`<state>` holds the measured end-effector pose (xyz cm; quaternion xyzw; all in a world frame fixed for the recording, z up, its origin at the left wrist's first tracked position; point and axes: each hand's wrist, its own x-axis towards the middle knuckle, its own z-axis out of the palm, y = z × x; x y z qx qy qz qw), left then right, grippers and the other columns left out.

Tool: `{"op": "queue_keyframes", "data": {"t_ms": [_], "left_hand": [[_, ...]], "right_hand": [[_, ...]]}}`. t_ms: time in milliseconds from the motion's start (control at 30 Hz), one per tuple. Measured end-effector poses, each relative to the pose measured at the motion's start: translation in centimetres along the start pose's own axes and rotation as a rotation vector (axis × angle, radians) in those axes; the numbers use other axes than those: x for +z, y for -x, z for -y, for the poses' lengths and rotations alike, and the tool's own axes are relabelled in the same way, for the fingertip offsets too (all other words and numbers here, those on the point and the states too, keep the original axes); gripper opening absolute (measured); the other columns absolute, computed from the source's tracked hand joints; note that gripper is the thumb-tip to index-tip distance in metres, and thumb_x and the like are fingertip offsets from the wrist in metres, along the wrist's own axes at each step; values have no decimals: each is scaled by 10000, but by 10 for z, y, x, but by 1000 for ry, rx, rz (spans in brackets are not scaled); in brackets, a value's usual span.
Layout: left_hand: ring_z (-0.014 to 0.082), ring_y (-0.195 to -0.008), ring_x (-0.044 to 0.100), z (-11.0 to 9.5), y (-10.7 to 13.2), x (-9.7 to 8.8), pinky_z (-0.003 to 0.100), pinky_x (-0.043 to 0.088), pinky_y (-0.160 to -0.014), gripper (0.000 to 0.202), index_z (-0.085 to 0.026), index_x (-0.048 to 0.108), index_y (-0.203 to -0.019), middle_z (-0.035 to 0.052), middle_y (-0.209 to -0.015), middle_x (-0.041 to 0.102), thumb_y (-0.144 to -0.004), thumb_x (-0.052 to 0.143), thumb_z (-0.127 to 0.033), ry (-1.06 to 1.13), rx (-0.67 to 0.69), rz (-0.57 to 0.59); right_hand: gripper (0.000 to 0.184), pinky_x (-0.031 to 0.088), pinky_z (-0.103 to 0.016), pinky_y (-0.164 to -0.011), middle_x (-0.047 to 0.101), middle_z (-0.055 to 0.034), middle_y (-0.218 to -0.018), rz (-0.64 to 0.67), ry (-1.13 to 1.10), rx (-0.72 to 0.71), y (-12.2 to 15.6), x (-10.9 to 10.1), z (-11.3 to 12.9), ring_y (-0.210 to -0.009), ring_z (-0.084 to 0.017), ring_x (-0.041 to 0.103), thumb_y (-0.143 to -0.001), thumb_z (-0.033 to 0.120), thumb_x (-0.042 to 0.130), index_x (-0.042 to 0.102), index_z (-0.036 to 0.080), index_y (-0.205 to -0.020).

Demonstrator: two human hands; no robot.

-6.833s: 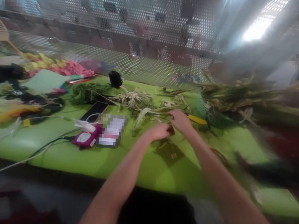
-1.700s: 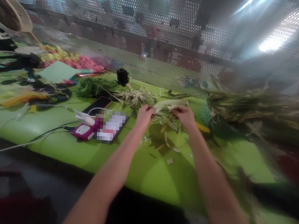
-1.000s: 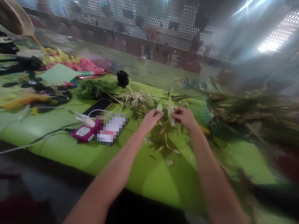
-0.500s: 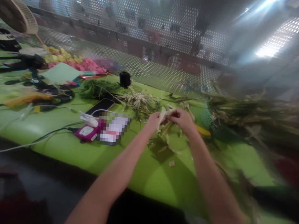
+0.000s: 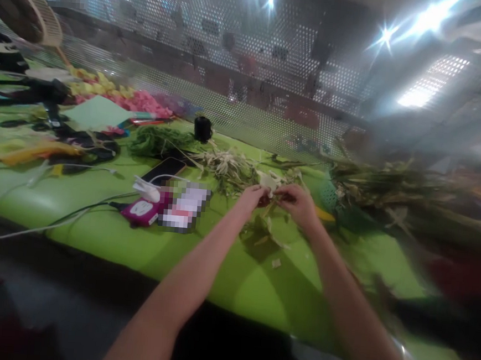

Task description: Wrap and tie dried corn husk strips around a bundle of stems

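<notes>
Pinched in my left hand (image 5: 251, 199) is a pale piece of dried husk (image 5: 268, 181), standing up above the fingertips. My right hand (image 5: 298, 202) is close beside it, its fingers closed at the husk's right edge; the exact contact is too small to make out. Under both hands lie loose dry strips (image 5: 267, 235) on the green tabletop (image 5: 232, 282). Just behind is a heap of pale shredded strips (image 5: 227, 165). A small beige scrap (image 5: 276, 263) lies nearer to me.
Left of my arms are a magenta power block (image 5: 141, 210) with cables, a lit phone (image 5: 186, 206) and a dark phone (image 5: 164, 171). A black cylinder (image 5: 203, 129) stands behind. A large bundle of dried leaves (image 5: 390, 186) spreads at the right. A fan (image 5: 23, 10) stands far left.
My hands have drawn slightly apart, the right one moving a little right and down. The pale husk piece is now turned and sits less upright.
</notes>
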<state>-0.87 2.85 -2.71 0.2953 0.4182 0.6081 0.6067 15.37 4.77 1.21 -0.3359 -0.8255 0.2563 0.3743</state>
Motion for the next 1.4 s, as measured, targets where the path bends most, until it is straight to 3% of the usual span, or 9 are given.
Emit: {"op": "queue_keyframes", "data": {"t_ms": [167, 433, 700, 867, 1000, 1167, 1400], "left_hand": [[82, -522, 496, 2, 6, 3, 224, 403, -551, 217, -150, 574, -641, -19, -566, 539, -662, 738, -291, -49, -32, 33], [74, -535, 511, 8, 12, 7, 212, 378, -549, 184, -118, 676, -719, 23, -644, 634, -657, 758, -271, -80, -53, 83], [81, -547, 510, 4, 17, 10, 222, 387, -568, 192, -117, 684, -722, 15, -623, 614, -677, 756, -289, -82, -38, 88], [76, -529, 500, 2, 18, 11, 227, 380, -558, 147, -114, 655, -688, 19, -627, 621, -651, 756, -215, -93, -61, 70], [87, -537, 508, 2, 19, 11, 230, 381, -545, 86, -126, 658, -696, 13, -612, 611, -664, 709, -187, -23, -84, 20], [77, -532, 495, 2, 19, 10, 221, 373, -539, 77, -128, 620, -643, -1, -583, 566, -655, 684, -169, 7, -94, 26], [63, -515, 488, 2, 18, 11, 215, 368, -533, 134, -129, 677, -759, 15, -675, 643, -633, 689, -172, 2, -119, 50]], "right_hand": [[134, 475, -293, -734, 662, -43, -887, -71, -23, -30, 4, 6, -9, -832, -186, 610, -779, 308, 698, 735, 219, -872], [157, 454, -288, -651, 644, -12, -725, -160, -101, 198, 10, 15, -16, -656, -165, 561, -755, 346, 667, 651, 191, -778], [184, 457, -294, -651, 661, -36, -740, -196, -67, 270, 12, 15, -6, -700, -193, 594, -751, 390, 631, 601, 208, -744], [247, 453, -286, -643, 641, -18, -727, -167, -162, 241, 12, 14, -8, -688, -177, 571, -729, 446, 673, 612, 209, -754], [227, 494, -310, -732, 683, -26, -794, -118, -274, 186, 12, 12, -10, -751, -179, 618, -712, 394, 712, 679, 208, -838], [150, 502, -318, -761, 701, -44, -846, -130, -130, 63, 15, 10, -11, -802, -194, 639, -756, 335, 712, 720, 212, -842], [78, 480, -290, -728, 699, -35, -840, -131, -8, 27, 17, 7, -12, -787, -178, 633, -801, 244, 681, 722, 202, -853]]}}
